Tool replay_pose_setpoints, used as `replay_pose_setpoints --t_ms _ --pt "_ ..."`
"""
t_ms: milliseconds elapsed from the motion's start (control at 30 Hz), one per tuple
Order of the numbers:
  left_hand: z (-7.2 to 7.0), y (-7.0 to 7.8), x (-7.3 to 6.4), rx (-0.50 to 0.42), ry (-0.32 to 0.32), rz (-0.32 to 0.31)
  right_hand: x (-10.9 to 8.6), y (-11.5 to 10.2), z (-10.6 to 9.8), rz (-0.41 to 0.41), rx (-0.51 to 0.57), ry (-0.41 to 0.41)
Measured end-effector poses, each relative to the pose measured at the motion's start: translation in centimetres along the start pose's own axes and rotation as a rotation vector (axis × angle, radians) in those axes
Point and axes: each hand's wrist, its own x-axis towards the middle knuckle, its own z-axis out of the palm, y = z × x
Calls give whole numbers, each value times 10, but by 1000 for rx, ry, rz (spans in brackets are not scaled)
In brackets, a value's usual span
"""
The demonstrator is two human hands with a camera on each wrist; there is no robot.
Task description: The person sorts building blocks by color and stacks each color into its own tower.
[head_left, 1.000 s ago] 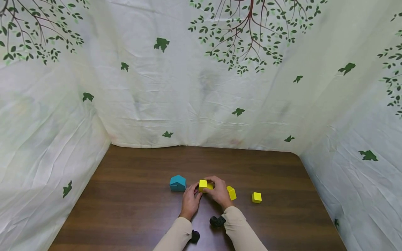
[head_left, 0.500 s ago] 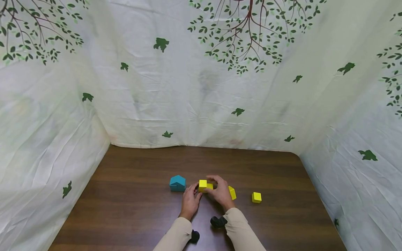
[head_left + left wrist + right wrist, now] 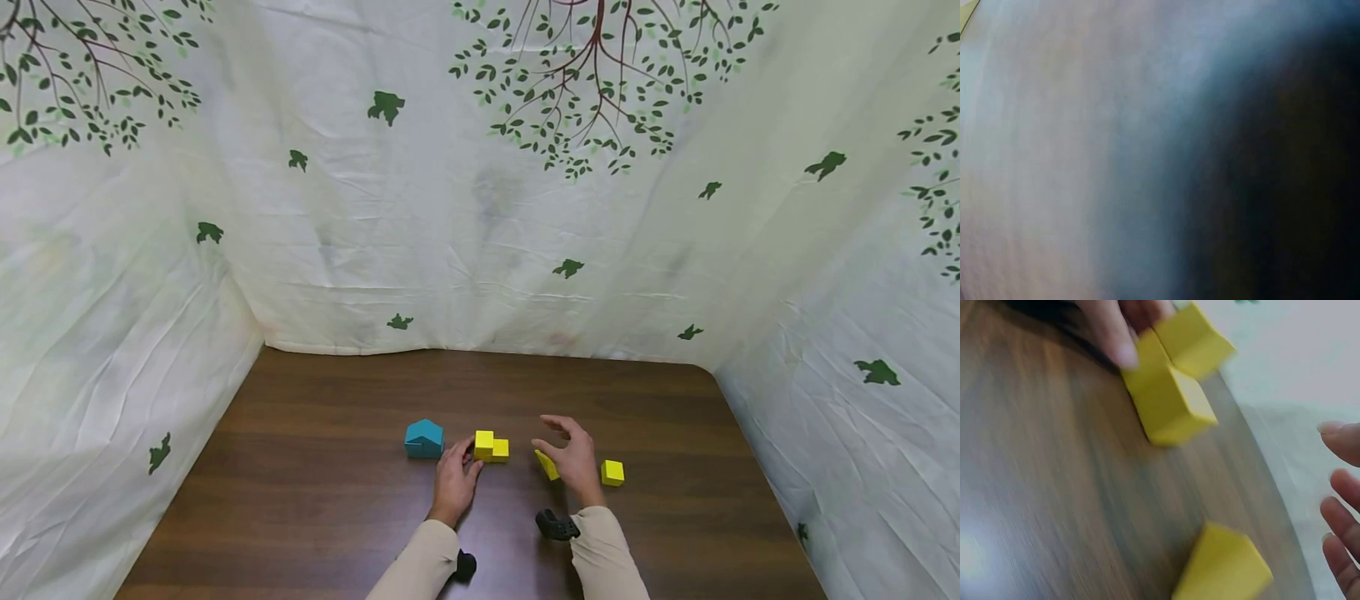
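On the wooden table, in the head view, my left hand (image 3: 453, 488) holds a small group of yellow cubes (image 3: 483, 444), where one cube is stacked and another (image 3: 500, 451) stands against its right side. The right wrist view shows the left thumb (image 3: 1124, 353) on a lower cube's side, other fingers behind. My right hand (image 3: 574, 463) is off the cubes, fingers spread and holding nothing. It hovers beside a slanted yellow block (image 3: 548, 466), partly covered by the hand. In the right wrist view this slanted block (image 3: 1225, 565) lies apart from the cubes. The left wrist view is blurred.
A blue house-shaped block (image 3: 424, 439) stands left of my left hand. A single yellow cube (image 3: 612, 473) sits right of my right hand. White cloth (image 3: 480, 250) printed with leaves and branches hangs around the wooden table (image 3: 337, 500).
My right hand has let go of the right-hand yellow cube and moved right, to the slanted block. The left hand stays at the cubes.
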Motion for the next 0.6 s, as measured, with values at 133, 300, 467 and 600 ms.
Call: replay_pose_setpoints --t_ms 133,300,467,600 --pt "0 0 1 -8 -11 -14 -3 13 -21 52 -15 70" --pt "1 -1 2 -28 -15 -18 -15 33 -47 104 -9 145" --pt "0 -1 2 -32 -16 -22 -29 56 -66 116 -42 183" --pt "0 -1 1 -18 -13 -21 -37 69 -74 155 -74 143"
